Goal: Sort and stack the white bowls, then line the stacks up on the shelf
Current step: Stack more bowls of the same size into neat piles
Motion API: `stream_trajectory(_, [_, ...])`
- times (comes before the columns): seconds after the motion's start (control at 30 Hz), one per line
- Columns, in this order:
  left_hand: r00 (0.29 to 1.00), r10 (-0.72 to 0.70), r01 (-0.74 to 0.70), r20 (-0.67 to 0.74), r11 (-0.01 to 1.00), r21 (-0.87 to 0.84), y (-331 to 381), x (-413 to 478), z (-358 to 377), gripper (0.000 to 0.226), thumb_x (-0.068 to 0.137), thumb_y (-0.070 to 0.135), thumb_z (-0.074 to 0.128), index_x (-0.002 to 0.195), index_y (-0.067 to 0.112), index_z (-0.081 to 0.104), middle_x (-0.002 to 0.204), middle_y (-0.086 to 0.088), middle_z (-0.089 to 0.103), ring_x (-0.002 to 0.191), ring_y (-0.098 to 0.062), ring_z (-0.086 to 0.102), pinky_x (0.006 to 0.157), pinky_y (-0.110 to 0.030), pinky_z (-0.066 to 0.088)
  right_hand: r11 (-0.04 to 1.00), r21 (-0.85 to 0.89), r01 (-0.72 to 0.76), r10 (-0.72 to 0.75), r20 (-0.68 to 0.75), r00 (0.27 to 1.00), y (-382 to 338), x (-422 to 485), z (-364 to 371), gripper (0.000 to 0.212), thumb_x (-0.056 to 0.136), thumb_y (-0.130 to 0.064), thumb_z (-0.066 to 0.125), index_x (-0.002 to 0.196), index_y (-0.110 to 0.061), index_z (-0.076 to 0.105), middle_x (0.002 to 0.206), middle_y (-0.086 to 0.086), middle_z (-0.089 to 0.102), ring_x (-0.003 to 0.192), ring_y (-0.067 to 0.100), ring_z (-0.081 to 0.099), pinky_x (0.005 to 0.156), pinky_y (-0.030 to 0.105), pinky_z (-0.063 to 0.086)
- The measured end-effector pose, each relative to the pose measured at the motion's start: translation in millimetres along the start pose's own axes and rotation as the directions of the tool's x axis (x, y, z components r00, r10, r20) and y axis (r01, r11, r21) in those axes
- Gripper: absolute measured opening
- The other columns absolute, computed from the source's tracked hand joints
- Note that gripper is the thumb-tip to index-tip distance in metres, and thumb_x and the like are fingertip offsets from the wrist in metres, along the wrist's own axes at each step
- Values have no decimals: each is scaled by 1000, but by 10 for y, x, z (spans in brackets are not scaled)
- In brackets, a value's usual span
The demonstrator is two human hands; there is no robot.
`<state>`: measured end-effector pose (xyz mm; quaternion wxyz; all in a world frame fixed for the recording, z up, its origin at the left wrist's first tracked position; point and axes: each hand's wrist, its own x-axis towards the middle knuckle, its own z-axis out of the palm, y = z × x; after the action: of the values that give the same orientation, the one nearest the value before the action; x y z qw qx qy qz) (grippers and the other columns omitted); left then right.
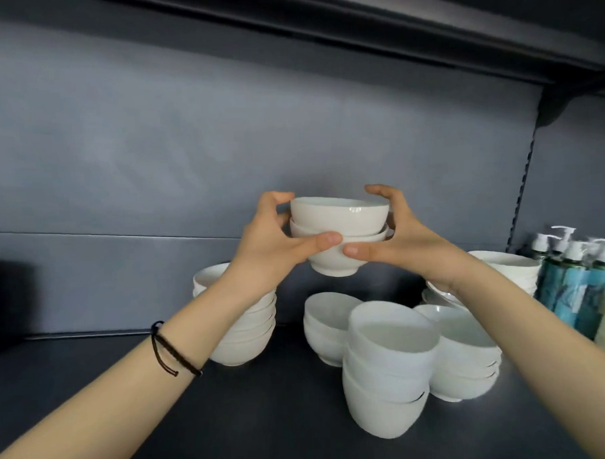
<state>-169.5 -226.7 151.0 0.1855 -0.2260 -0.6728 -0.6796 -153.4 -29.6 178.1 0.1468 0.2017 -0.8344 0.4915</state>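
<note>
Head view: we hold a short stack of white bowls (339, 235) in the air above the dark shelf (266, 412), one hand on each side.

Our left hand (270, 244) and right hand (404, 239) both grip it, thumbs pressed across the near wall and fingers curled round the far rim, thumb tips almost meeting. Below it, four more bowl stacks stand on the shelf. There is a tall left stack (243, 351) partly behind our left forearm, a low back stack (325, 328), a leaning front stack (388, 370) and a right stack (466, 357) just beside it. A further stack (515, 270) sits by the back panel, next to pump bottles (577, 278). A black cord bracelet (168, 350) circles our left wrist.
</note>
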Motion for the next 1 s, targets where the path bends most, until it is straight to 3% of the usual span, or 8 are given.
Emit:
stream_trajectory(0.17, [996, -84, 83, 16, 995, 60, -211, 120, 365, 77, 66, 10, 90, 123, 19, 39, 107, 11, 62, 97, -2, 63, 86, -46, 58, 991, -126, -50, 71, 165, 984, 325, 256, -375, 103, 69, -20, 87, 143, -43, 19, 110, -7, 63, 103, 6, 62, 84, 19, 49])
stream_trajectory(0.33, [982, -188, 187, -4, 976, 113, -401, 141, 446, 74, 73, 7, 84, 131, 25, 42, 107, 4, 62, 94, -13, 64, 85, -46, 59, 981, -171, -94, 143, 301, 943, 586, 472, -368, 109, 61, -26, 92, 142, -44, 22, 121, -8, 58, 114, 9, 56, 95, 27, 49])
stream_trajectory(0.43, [977, -211, 210, -16, 964, 161, -498, 124, 437, 70, 67, 21, 88, 126, 26, 51, 116, -5, 65, 104, -20, 65, 88, -49, 57, 981, -159, -112, 163, 363, 917, 762, 574, -280, 121, 43, -36, 91, 145, -42, 24, 127, -9, 56, 119, 11, 55, 102, 32, 48])
stream_trajectory(0.6, [976, -213, 215, -30, 959, 183, -656, 125, 406, 64, 69, 41, 83, 124, 28, 55, 120, -13, 65, 112, -26, 63, 88, -51, 57, 985, -94, -142, 168, 422, 891, 949, 576, -193, 115, 54, -31, 88, 149, -37, 23, 132, -13, 53, 121, 7, 54, 100, 28, 48])
stream_trajectory(0.73, [975, -218, 220, -31, 953, 209, -810, 133, 412, 62, 52, 60, 77, 109, 44, 57, 117, -9, 66, 110, -27, 64, 90, -50, 56, 937, 101, -334, 257, 446, 857, 1013, 555, -118, 87, 71, -63, 72, 145, -35, 36, 138, -12, 54, 121, 9, 58, 106, 36, 45])
stream_trajectory(0.83, [974, -228, 225, -17, 945, 235, -932, 145, 398, 64, 51, 63, 76, 109, 44, 58, 115, 4, 67, 108, -16, 64, 93, -45, 56, 828, 295, -476, 329, 431, 840, 1000, 594, -73, 46, 96, -60, 35, 99, -24, 63, 92, -11, 76, 95, 11, 68, 94, 35, 48])
stream_trajectory(0.9, [973, -230, 223, -5, 941, 254, -993, 150, 400, 61, 52, 65, 75, 106, 44, 60, 113, 5, 67, 103, -14, 63, 92, -46, 55, 793, 324, -516, 375, 409, 832, 1066, 617, -59, 51, 98, -58, 28, 119, -20, 56, 94, -10, 74, 93, 13, 67, 88, 35, 49])
stream_trajectory(1.0, [977, -211, 195, 23, 933, 304, -1047, 171, 395, 56, 53, 69, 74, 103, 46, 60, 110, 7, 67, 100, -15, 62, 94, -47, 53, 747, 348, -567, 413, 426, 805, 1140, 620, -69, 72, 96, -63, 30, 155, -26, 13, 143, -4, 49, 109, 20, 62, 86, 37, 49])
